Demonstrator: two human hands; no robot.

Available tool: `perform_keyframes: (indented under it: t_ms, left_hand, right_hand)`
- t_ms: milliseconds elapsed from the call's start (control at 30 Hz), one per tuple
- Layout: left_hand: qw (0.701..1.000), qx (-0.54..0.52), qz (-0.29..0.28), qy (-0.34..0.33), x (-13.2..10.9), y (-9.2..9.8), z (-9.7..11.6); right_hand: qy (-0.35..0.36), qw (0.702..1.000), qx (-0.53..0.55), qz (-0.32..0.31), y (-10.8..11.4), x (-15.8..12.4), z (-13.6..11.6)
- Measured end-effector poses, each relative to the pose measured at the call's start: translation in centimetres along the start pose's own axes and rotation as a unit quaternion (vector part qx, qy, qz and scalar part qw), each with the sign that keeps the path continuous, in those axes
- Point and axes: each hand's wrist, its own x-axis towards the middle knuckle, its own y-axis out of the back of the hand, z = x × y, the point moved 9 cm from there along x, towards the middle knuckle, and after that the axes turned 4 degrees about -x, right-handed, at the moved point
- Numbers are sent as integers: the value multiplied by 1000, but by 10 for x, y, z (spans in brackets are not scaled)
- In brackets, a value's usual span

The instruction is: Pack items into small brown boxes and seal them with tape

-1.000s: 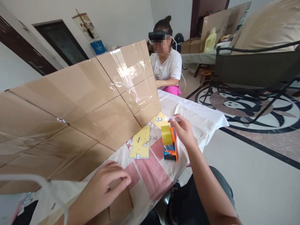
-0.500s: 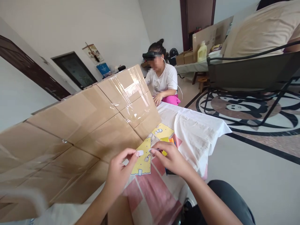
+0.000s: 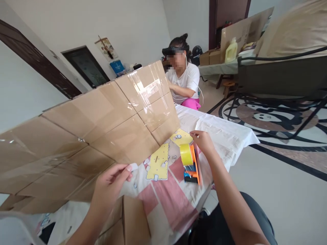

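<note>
My left hand (image 3: 112, 182) pinches a small white piece of paper (image 3: 134, 166) between thumb and fingers, above the cloth beside the cardboard. Farther right, my right hand (image 3: 204, 142) has its fingertips pinched together at the edge of the far yellow sheet (image 3: 187, 137); whatever may be in them is too small to make out. Just left of that wrist stands an orange tape dispenser (image 3: 196, 166) with a yellow roll of tape (image 3: 185, 155). Between my hands lies a nearer yellow sheet (image 3: 158, 166) with small paper cutouts on it, and a few more cutouts lie on the cloth.
Taped cardboard (image 3: 109, 119) stands as a wall along the left. A box (image 3: 136, 217) sits at the near edge of the tablecloth (image 3: 171, 207). Across the table sits a person (image 3: 185, 78). A dark-framed chair (image 3: 278, 78) stands to the right, and a white rim (image 3: 20, 221) shows lower left.
My hands have drawn apart: the left went left with the white piece, the right went right and farther out. The dispenser is now uncovered. The other person's hand has lifted behind the cardboard.
</note>
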Motion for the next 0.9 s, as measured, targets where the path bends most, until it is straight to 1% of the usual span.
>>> perform_keyframes:
  t_ms: [100, 133, 167, 233, 267, 300, 333, 367, 400, 467, 500, 533, 567, 633, 700, 733, 767, 800, 833, 900]
  left_hand:
    - [1000, -4, 8, 2, -4, 6, -1]
    - [1000, -5, 7, 0, -5, 7, -1]
    - [1000, -5, 5, -1, -6, 8, -1]
    - [1000, 1, -2, -1, -8, 9, -2]
    - [1000, 9, -6, 0, -9, 9, -2]
    - [1000, 18, -11, -1, -10, 9, -2]
    - [999, 29, -21, -2, -12, 8, -2]
    - [999, 42, -32, -6, -15, 6, -1]
    - [997, 55, -44, -10, -18, 3, 0]
    - [994, 80, -69, -25, -25, -5, 4]
    - [992, 91, -80, -33, -29, -9, 6]
    - [990, 101, -89, -40, -33, -13, 8]
    - [988, 108, -97, -45, -36, -15, 9]
    - [986, 121, -106, -49, -41, -18, 10]
    - [985, 128, -101, -46, -44, -12, 6]
    - [986, 135, -90, -44, -45, -5, 2]
    - [986, 144, -68, -41, -47, 6, -2]
    - [987, 156, -35, -35, -49, 19, -7]
    - [985, 168, 8, -25, -54, 36, -13]
    - [976, 185, 119, 5, -69, 75, -29]
  right_hand:
    - [12, 996, 14, -92, -24, 3, -1]
    - [10, 995, 12, -101, -26, 2, -1]
    - [8, 996, 5, -85, -21, 2, -2]
    - [25, 1000, 4, -11, -2, -4, -15]
    - [50, 998, 19, 23, 7, -12, -28]
    - [83, 995, 44, 44, 13, -23, -46]
    - [123, 989, 78, 41, 15, -39, -68]
    - [164, 979, 118, 12, 10, -58, -93]
    - [200, 967, 153, -32, 2, -79, -118]
    - [273, 930, 212, -123, -20, -127, -165]
    - [290, 915, 240, -147, -29, -147, -180]
    - [300, 903, 265, -154, -35, -163, -191]
    - [305, 896, 286, -152, -41, -175, -197]
    - [302, 893, 306, -130, -49, -187, -196]
    - [297, 903, 286, -121, -63, -191, -186]
    - [293, 911, 260, -128, -73, -193, -180]
    - [290, 919, 225, -141, -86, -195, -174]
    - [291, 926, 185, -157, -100, -200, -169]
    - [296, 928, 143, -173, -114, -207, -165]
    - [324, 922, 76, -197, -138, -224, -161]
